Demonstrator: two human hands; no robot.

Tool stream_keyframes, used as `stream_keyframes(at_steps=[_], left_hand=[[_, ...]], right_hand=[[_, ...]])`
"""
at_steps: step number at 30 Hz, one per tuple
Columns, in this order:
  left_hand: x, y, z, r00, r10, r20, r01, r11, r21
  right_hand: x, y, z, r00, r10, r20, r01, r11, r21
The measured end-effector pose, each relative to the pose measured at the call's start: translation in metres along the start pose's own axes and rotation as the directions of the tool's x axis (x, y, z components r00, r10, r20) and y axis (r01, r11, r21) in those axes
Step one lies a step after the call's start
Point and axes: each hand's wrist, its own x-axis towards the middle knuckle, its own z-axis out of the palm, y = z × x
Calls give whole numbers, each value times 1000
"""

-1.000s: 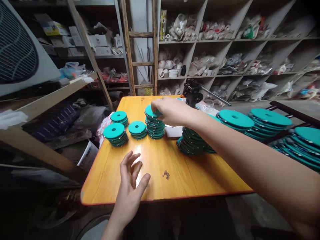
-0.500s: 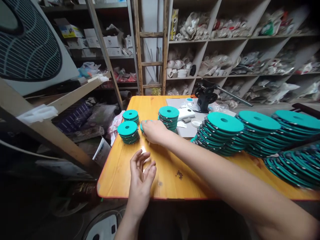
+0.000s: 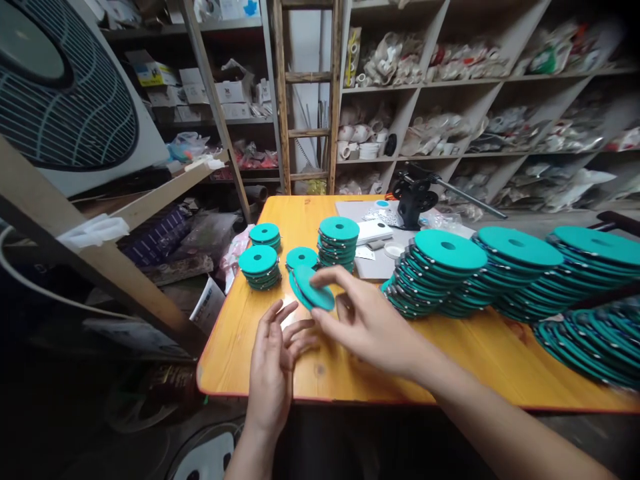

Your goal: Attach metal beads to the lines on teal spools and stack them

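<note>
The right hand [image 3: 367, 323] grasps a teal disc [image 3: 311, 290] in a wide pinch, its fingertips [image 3: 320, 279] resting on the disc's upper face and its thumb running along the lower edge. The disc is tilted steeply, not flat, and hangs just above the near-middle of the orange wooden table [image 3: 400, 377]. It may be more than one disc, but the view does not settle that.

The left hand [image 3: 273, 363] is open and empty, its fingers spread and curved, just below the held disc and apparently not touching it. It hovers above the table's near edge.

On the table's far left stand two short stacks of teal discs [image 3: 258, 260], and a single low stack [image 3: 301, 258] sits just beyond the held disc. A taller stack [image 3: 339, 230] stands to the right of that one. Long, leaning rows of teal discs [image 3: 515, 247] fill the table's right side. Beyond the table's far edge are tall shelves of white pipe fittings in bags [image 3: 450, 127], with a wooden ladder [image 3: 307, 100] beside them.
</note>
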Motion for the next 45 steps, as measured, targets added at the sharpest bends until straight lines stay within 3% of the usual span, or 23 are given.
stream_keyframes(at_steps=[3,7,11,13,16,17,19,21,23,25,28,32,38,41,43,45], left_hand=[[-8,7,7,990,-102,94,103,995,-2],[-23,5,24,894,-352,277,311,933,182],[-33,-8,38,845,-482,231,361,833,420],[-36,-16,39,866,-453,214,288,800,526],[-36,-25,36,921,-264,287,-3,731,682],[-36,-28,35,916,-190,354,-127,698,705],[-35,-32,34,861,-81,503,-340,644,685],[-36,-33,37,800,-45,598,-438,638,634],[-40,-32,43,817,-69,573,-399,649,648],[-46,-28,50,877,-126,464,-292,626,723],[-53,-23,58,921,-175,347,-189,577,794],[-59,-23,60,916,-192,351,-156,636,756],[-61,-21,46,899,-212,382,-190,598,779],[-46,-18,34,924,-137,358,-246,503,829],[-31,-16,27,916,-22,400,-370,339,865],[-16,-16,22,894,-26,447,-435,189,881]], right_hand=[[-43,3,-5,996,-70,-49,68,997,-35],[-84,16,-9,988,-110,-107,75,956,-284],[-114,29,-17,989,-66,-135,8,922,-386],[-128,36,-22,990,-34,-139,-22,924,-382],[-146,49,-28,992,30,-120,-68,943,-327],[-152,53,-30,993,58,-106,-88,949,-304],[-161,62,-33,990,117,-76,-133,954,-269],[-167,67,-37,985,165,-57,-174,949,-262],[-170,69,-40,978,203,-53,-210,940,-269],[-170,66,-41,971,227,-77,-240,930,-278],[-162,57,-33,976,162,-142,-197,940,-278],[-147,47,-6,986,-26,-165,0,988,-157],[-134,47,18,964,-6,-264,21,998,54],[-132,46,16,951,40,-306,-17,997,78],[-132,45,15,944,83,-321,-62,995,75],[-132,43,15,941,117,-317,-97,992,75]])
